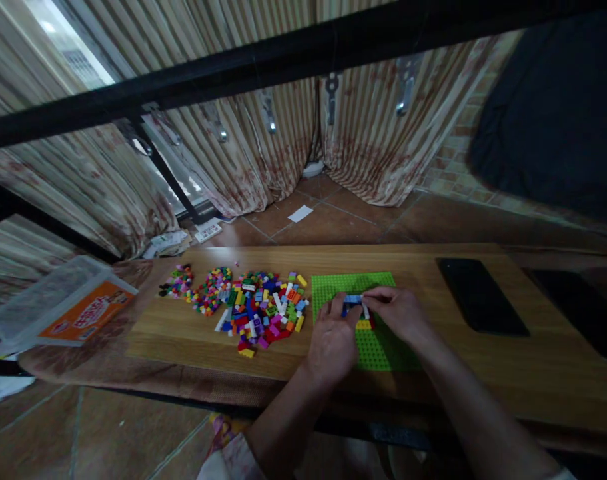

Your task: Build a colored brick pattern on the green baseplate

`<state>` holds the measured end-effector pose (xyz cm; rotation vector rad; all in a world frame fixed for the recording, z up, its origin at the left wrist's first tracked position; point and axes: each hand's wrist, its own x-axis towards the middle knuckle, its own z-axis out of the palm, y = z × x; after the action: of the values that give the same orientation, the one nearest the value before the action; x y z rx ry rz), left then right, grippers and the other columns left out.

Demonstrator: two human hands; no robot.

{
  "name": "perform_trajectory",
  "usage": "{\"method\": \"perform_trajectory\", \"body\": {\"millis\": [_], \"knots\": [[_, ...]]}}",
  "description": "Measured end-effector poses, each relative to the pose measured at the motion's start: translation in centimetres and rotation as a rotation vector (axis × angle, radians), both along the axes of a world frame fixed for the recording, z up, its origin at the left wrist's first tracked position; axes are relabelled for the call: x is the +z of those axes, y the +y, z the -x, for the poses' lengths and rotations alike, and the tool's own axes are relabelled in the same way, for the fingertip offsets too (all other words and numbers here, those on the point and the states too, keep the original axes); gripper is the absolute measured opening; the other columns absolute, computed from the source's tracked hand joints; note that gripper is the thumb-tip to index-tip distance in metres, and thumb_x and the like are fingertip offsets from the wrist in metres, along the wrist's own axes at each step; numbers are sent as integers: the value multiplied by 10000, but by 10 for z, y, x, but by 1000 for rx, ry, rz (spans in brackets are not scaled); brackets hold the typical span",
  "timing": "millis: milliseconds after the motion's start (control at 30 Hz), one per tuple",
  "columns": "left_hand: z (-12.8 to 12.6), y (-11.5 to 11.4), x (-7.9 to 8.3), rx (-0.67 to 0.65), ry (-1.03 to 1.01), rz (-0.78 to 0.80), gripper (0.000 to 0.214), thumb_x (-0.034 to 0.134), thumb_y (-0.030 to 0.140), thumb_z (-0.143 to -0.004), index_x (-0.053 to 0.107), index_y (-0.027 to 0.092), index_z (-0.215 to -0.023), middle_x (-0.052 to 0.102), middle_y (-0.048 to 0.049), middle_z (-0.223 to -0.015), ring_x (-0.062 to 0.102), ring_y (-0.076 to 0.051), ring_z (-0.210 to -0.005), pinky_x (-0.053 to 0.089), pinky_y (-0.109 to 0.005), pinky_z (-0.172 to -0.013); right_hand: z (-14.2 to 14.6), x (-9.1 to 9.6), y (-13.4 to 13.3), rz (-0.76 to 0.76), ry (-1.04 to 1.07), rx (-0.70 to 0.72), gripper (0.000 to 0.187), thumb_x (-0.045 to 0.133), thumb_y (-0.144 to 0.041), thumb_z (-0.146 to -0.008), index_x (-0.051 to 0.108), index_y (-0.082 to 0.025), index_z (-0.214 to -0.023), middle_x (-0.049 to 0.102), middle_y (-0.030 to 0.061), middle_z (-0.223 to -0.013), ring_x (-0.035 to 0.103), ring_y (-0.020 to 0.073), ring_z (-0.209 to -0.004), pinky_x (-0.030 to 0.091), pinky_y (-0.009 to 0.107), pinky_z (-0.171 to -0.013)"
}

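A green baseplate (pixel 333 285) lies on the wooden table (pixel 183 327). Both hands rest over its middle. My left hand (pixel 333 340) pinches at the left end of a small blue brick (pixel 353 299), fingers curled. My right hand (pixel 398 310) pinches the same brick from the right, fingers pressed together. Just below it, a yellow brick (pixel 364 325) and a bit of red sit on the plate, partly hidden by my fingers. A heap of several loose coloured bricks (pixel 256 307) lies left of the plate.
A clear plastic box with an orange label (pixel 68 307) sits at the table's left end. A black phone-like slab (pixel 478 293) lies to the right, another dark one (pixel 578 307) beyond. Striped curtains and a black metal frame stand behind.
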<state>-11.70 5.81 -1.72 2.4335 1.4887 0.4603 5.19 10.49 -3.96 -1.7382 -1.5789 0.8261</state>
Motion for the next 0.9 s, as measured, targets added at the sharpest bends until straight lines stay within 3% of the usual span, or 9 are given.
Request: {"method": "perform_trajectory", "body": {"millis": [167,267,433,567,733,900], "knots": [[13,9,5,125,-79,-47,425,468,117,-861,572,247,-1251,530,-72,-1343,564,-208,-1150,471,-359,-1019,-6,-1,-2,-5,-5,-12,295,649,-504,-727,771,-264,-848,763,14,-771,700,230,-704,508,342,-647],[38,26,12,301,-118,-102,355,457,121,-874,614,207,-1181,615,-77,-1222,583,-190,-1110,474,-332,-997,-11,-1,-1,-36,16,-85,339,633,-535,-726,771,-249,-847,748,27,-696,694,239,-661,516,355,-633],[82,52,21,585,40,-89,220,509,207,-870,680,178,-1006,680,-94,-977,613,-230,-990,469,-358,-927,-14,4,0,21,50,-132,361,601,-520,-740,758,-218,-859,738,27,-677,696,249,-692,526,367,-683],[91,59,21,565,133,-51,211,509,226,-869,707,176,-917,692,-96,-902,624,-225,-951,445,-350,-931,-10,6,-1,25,33,-110,350,599,-509,-739,756,-222,-863,751,29,-724,699,259,-726,521,380,-706],[78,62,16,596,212,-75,282,531,352,-868,729,155,-907,697,-126,-950,611,-262,-979,435,-397,-933,-7,7,-5,19,28,-84,317,588,-490,-755,754,-233,-840,759,29,-760,702,257,-761,515,369,-699],[71,68,16,659,225,-49,281,514,295,-853,738,128,-872,690,-157,-966,601,-291,-1009,452,-389,-860,-10,8,-7,4,39,-83,300,602,-479,-753,755,-236,-838,763,36,-795,703,247,-758,517,355,-681]]}}
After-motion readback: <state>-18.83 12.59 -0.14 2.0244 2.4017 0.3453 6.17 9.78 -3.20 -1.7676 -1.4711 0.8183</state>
